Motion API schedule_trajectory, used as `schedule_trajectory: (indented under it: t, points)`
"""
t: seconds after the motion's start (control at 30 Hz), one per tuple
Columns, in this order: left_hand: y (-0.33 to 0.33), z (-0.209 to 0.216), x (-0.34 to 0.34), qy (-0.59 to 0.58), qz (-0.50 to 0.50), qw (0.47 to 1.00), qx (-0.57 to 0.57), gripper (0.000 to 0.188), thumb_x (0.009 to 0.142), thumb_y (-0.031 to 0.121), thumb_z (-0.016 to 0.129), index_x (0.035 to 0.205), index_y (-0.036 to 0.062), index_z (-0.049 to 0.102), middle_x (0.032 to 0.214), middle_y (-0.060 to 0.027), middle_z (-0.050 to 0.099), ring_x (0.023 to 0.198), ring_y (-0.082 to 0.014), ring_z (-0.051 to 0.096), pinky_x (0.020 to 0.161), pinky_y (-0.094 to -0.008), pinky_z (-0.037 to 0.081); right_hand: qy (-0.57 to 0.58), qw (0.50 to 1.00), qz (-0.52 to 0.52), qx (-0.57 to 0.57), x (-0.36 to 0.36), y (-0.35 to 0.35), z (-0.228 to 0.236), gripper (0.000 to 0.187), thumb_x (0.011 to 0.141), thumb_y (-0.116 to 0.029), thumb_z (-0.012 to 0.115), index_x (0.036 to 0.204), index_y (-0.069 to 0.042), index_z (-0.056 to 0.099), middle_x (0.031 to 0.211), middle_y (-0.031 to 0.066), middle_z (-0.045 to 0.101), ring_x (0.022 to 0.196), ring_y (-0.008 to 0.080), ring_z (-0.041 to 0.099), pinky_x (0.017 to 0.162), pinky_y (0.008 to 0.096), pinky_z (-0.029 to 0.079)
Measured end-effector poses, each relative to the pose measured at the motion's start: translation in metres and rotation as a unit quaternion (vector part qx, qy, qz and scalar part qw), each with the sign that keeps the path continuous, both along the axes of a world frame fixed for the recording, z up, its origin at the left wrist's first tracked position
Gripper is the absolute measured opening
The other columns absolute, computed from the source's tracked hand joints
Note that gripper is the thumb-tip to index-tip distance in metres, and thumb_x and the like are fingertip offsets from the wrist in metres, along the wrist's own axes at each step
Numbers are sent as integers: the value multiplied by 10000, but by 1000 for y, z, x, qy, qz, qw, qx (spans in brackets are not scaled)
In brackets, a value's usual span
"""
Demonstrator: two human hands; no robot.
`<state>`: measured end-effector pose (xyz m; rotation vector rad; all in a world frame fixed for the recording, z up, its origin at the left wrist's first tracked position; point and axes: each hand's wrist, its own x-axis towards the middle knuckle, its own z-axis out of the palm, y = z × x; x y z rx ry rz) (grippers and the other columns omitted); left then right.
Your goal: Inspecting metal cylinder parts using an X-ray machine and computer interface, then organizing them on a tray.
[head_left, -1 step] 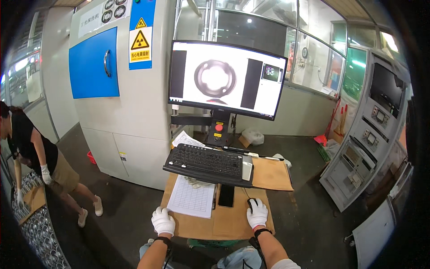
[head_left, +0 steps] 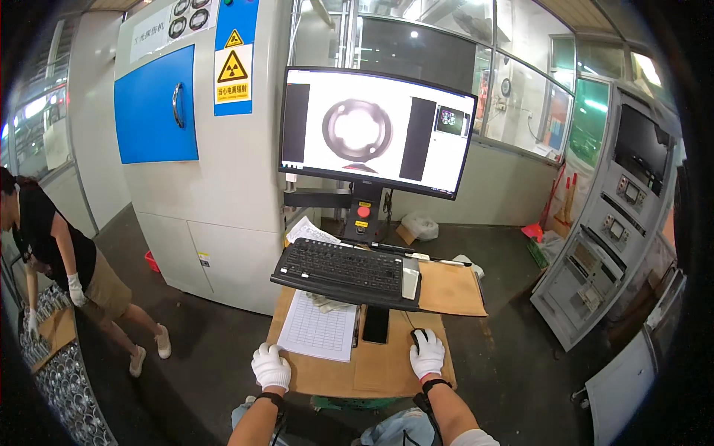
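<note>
My right hand (head_left: 427,355), in a white knit glove, rests over a black computer mouse (head_left: 416,338) on the brown board-topped table (head_left: 394,375). Its fingers lie along the mouse. At the table's left edge sits my left hand (head_left: 270,366), gloved too, its fingers curled in; I see nothing in it. A printed grid sheet (head_left: 316,327) lies between the hands, with a black phone (head_left: 375,325) to its right. Above these, a black keyboard (head_left: 343,266) stands on a raised tray. The monitor (head_left: 375,130) displays a grey ring-shaped picture with a bright centre.
A large pale cabinet (head_left: 212,178) with a blue door (head_left: 156,108) and a radiation warning sign stands left. A red button (head_left: 363,212) sits below the monitor. At far left a co-worker (head_left: 63,245) bends over metal parts (head_left: 71,386). A grey instrument rack (head_left: 606,223) stands right.
</note>
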<state>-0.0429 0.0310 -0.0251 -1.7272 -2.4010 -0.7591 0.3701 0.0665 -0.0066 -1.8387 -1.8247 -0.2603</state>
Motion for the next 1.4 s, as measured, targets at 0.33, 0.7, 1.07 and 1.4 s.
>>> schedule_trajectory:
  t: [0.33,0.7,1.07,1.4]
  points:
    - [-4,9,3,-10,-6,1000,18,248,817,126,702,1065,127,696,1228,-122,618,1130,-359,601,957,-483,516,-4,1000,-1,-9,0,1,2,494,849,-245,725,1335,-202,646,1387,147,589,1138,407,608,969,544,507]
    - [-5,9,4,-10,-14,999,30,244,812,123,700,1055,134,698,1225,-123,615,1123,-365,600,951,-478,520,2,1000,-6,-17,3,1,-3,499,855,-261,719,1345,-208,641,1412,148,584,1154,413,606,974,547,501]
    - [-5,9,4,-10,-15,999,40,221,809,122,694,1029,136,703,1175,-123,623,1101,-371,605,937,-487,522,6,1000,-9,-22,3,0,0,561,831,-262,716,1374,-173,605,1415,153,578,1150,418,605,981,556,489]
    - [4,-5,3,0,-12,998,56,279,775,149,739,1043,130,668,1204,-119,604,1119,-357,588,926,-491,499,6,1000,9,16,5,10,2,540,831,-244,712,1358,-180,611,1377,142,587,1080,407,622,935,543,512]
